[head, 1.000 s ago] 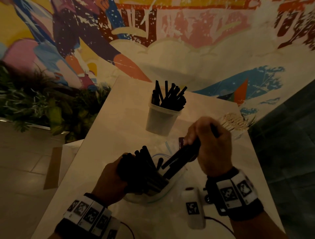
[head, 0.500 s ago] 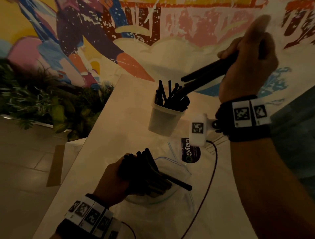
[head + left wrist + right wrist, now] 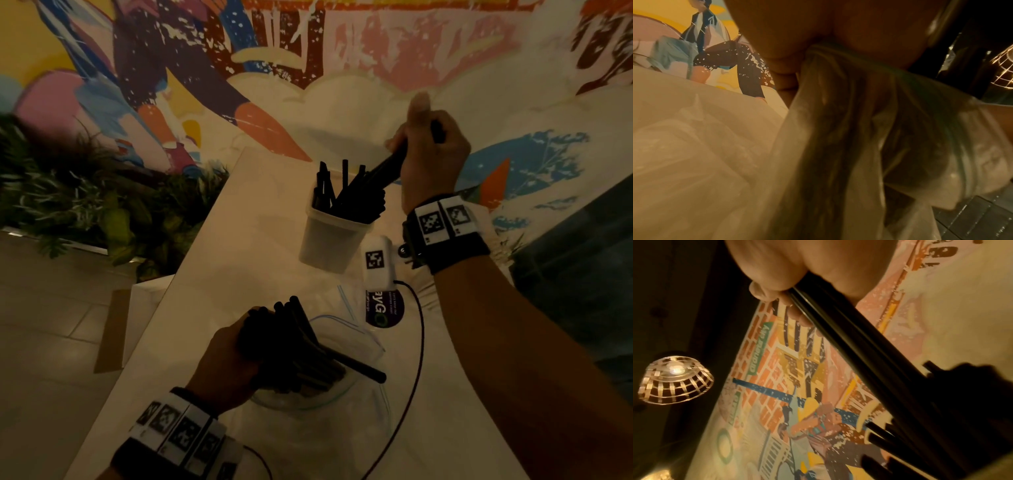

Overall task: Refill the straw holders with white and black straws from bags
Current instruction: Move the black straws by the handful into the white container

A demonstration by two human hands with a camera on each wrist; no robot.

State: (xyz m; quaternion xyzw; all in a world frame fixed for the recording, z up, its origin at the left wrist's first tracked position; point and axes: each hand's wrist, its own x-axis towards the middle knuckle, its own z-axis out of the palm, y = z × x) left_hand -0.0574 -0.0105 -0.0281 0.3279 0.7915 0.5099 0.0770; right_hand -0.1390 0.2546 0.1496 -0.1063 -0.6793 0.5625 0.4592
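A white straw holder (image 3: 327, 240) stands on the table, packed with black straws (image 3: 342, 192). My right hand (image 3: 428, 150) grips a small bunch of black straws (image 3: 383, 171) whose lower ends reach into the holder; the right wrist view shows the fingers (image 3: 777, 293) curled round that bunch (image 3: 859, 345). My left hand (image 3: 226, 359) grips a clear plastic bag (image 3: 325, 394) full of black straws (image 3: 294, 342) near the table's front. One straw (image 3: 359, 368) sticks out of the bag's mouth to the right. In the left wrist view the bag (image 3: 859, 146) fills the picture below the palm.
The pale table (image 3: 239, 257) runs away from me to a painted wall. Green plants (image 3: 85, 205) stand left of it. A round dark sticker (image 3: 385, 310) lies on a second clear bag behind the first. The right wrist camera's cable (image 3: 419, 342) hangs across the table.
My right hand pulled a bunch of black straws out of the bag, lifted it high to the right, then lowered it so the ends enter the holder. The left hand stayed on the bag.
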